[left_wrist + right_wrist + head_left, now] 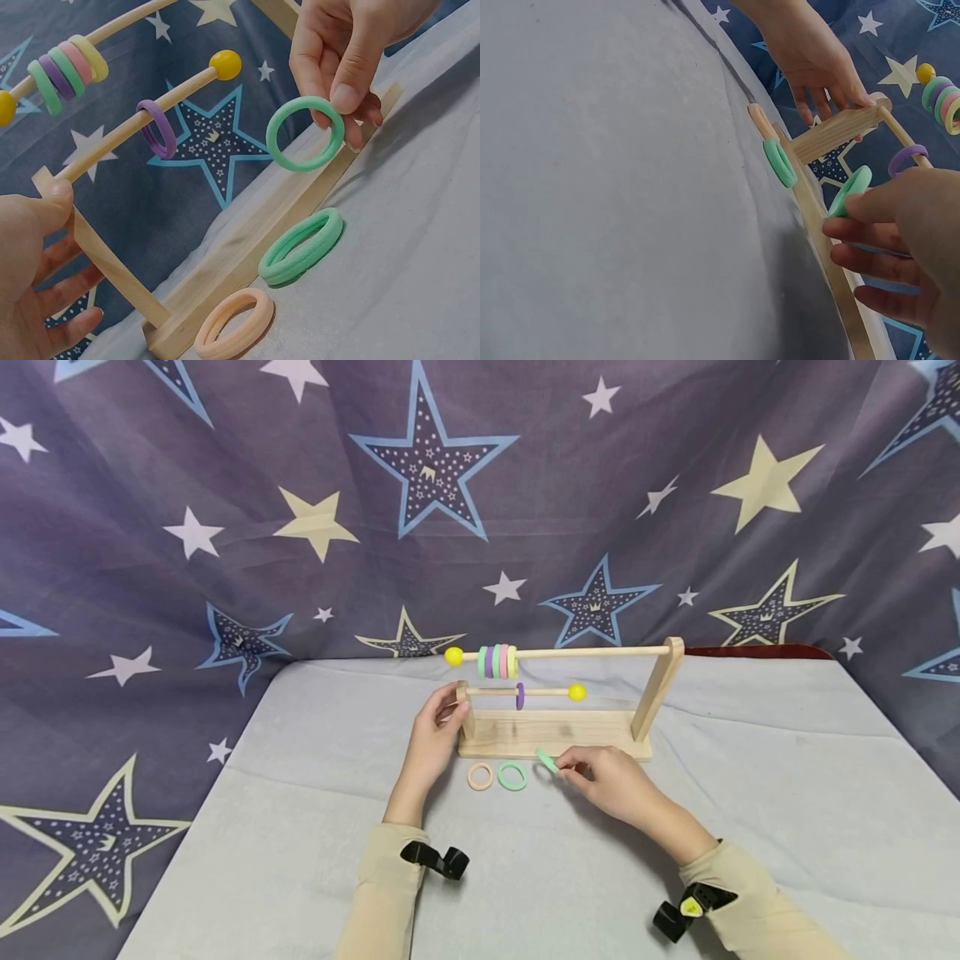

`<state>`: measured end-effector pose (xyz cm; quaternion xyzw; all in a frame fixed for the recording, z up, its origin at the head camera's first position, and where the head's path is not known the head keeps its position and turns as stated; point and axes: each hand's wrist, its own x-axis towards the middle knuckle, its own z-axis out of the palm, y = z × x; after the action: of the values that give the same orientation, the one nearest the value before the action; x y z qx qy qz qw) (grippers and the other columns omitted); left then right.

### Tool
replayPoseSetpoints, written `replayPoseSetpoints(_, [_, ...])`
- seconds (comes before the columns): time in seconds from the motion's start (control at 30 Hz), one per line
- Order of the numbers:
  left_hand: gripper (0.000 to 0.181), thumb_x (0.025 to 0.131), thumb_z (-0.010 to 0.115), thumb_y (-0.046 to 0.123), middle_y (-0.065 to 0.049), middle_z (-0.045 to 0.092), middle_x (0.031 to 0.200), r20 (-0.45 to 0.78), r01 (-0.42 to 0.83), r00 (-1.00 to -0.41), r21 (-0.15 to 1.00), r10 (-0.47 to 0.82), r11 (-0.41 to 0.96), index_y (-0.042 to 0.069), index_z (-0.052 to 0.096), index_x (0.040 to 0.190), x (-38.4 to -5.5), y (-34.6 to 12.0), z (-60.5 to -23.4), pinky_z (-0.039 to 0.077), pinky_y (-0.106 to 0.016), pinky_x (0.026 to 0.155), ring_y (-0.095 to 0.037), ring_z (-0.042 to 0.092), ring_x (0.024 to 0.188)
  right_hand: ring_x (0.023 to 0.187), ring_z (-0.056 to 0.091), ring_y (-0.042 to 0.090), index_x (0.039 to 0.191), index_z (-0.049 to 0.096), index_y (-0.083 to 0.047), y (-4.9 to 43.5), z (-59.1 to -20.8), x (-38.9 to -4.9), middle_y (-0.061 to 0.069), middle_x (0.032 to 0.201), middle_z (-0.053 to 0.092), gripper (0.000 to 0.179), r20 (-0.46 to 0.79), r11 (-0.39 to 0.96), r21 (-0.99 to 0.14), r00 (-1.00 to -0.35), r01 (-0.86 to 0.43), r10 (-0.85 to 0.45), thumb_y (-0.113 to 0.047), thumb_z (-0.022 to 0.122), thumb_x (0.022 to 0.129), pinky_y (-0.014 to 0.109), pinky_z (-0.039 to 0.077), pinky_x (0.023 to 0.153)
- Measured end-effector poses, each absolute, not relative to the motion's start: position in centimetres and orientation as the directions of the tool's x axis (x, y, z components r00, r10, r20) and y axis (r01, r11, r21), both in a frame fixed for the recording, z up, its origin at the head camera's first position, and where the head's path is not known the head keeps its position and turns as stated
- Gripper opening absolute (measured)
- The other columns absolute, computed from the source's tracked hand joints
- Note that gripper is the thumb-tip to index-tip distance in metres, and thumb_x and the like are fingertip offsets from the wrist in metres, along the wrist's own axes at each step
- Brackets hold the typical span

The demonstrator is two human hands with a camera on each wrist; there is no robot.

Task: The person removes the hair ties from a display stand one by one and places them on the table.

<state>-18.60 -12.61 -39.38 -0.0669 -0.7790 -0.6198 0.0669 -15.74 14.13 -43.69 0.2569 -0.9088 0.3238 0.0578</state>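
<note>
A wooden stand (555, 732) has a short post on the left and a tall post on the right, each bearing a rod tipped with a yellow ball. My left hand (437, 727) grips the short post near its top, thumb on the near side. Between thumb and fingertips, my right hand (611, 781) pinches a green hair tie (271, 142), raised in front of the base. A purple hair tie (157, 129) hangs on the lower rod. Below, a second green hair tie (512, 776) and a peach hair tie (480, 776) lie on the table.
Several pastel hair ties (498, 662) hang bunched near the ball end of the upper rod. A grey cloth (300, 852) covers the table. Behind it hangs a dark curtain (525, 527) with stars.
</note>
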Motion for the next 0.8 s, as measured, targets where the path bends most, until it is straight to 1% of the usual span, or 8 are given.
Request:
replayPoseSetpoints(0.27, [0.044,0.101,0.058,0.012,-0.027,0.056,0.133,0.181,0.183,-0.983,0.957,0.028,0.224,-0.006,0.048,0.14,-18.61,-12.53,-39.41,0.042,-0.049,0.102,-0.039,0.055,0.121,0.07,0.054,0.004,0.092,0.074,-0.018,13.99,-43.97,-15.72,-0.013,0.079,0.065,0.007,0.229,0.697,-0.524,-0.87,-0.489,-0.438,-0.013,0.076,0.087,0.03,0.048,0.066])
replayPoseSetpoints(0.47, [0.044,0.101,0.058,0.013,-0.026,0.056,0.133,0.182,0.183,-0.983,0.957,0.027,0.225,-0.005,0.048,0.14,-18.68,-12.61,-39.55,0.042,-0.049,0.102,-0.038,0.055,0.121,0.073,0.057,0.004,0.092,0.074,-0.016,14.02,-44.25,-15.83,-0.011,0.082,0.067,0.007,0.22,0.696,-0.523,-0.867,-0.492,-0.447,-0.012,0.076,0.087,0.032,0.05,0.069])
replayPoseSetpoints(0.63, [0.044,0.101,0.058,0.013,-0.026,0.056,0.133,0.183,0.184,-0.983,0.957,0.026,0.224,-0.005,0.048,0.14,-18.72,-12.66,-39.5,0.043,-0.049,0.102,-0.038,0.055,0.122,0.08,0.062,0.008,0.092,0.075,-0.015,13.93,-44.23,-15.85,-0.007,0.088,0.07,0.008,0.233,0.686,-0.51,-0.851,-0.519,-0.471,-0.01,0.077,0.086,0.034,0.053,0.074])
replayPoseSetpoints(0.7, [0.044,0.101,0.058,0.013,-0.026,0.056,0.133,0.181,0.182,-0.983,0.957,0.026,0.227,-0.005,0.048,0.14,-18.69,-12.69,-39.48,0.043,-0.049,0.102,-0.038,0.055,0.122,0.079,0.061,0.008,0.092,0.075,-0.015,13.86,-44.27,-15.85,-0.008,0.089,0.069,0.009,0.23,0.68,-0.508,-0.844,-0.528,-0.484,-0.01,0.077,0.085,0.033,0.053,0.073])
replayPoseSetpoints(0.8, [0.044,0.101,0.058,0.013,-0.026,0.056,0.133,0.183,0.184,-0.983,0.956,0.025,0.226,-0.005,0.049,0.14,-18.69,-12.68,-39.46,0.043,-0.048,0.102,-0.038,0.055,0.121,0.074,0.056,0.005,0.091,0.074,-0.016,13.77,-44.32,-15.94,-0.01,0.085,0.065,0.01,0.221,0.669,-0.512,-0.835,-0.539,-0.504,-0.009,0.078,0.085,0.028,0.05,0.068])
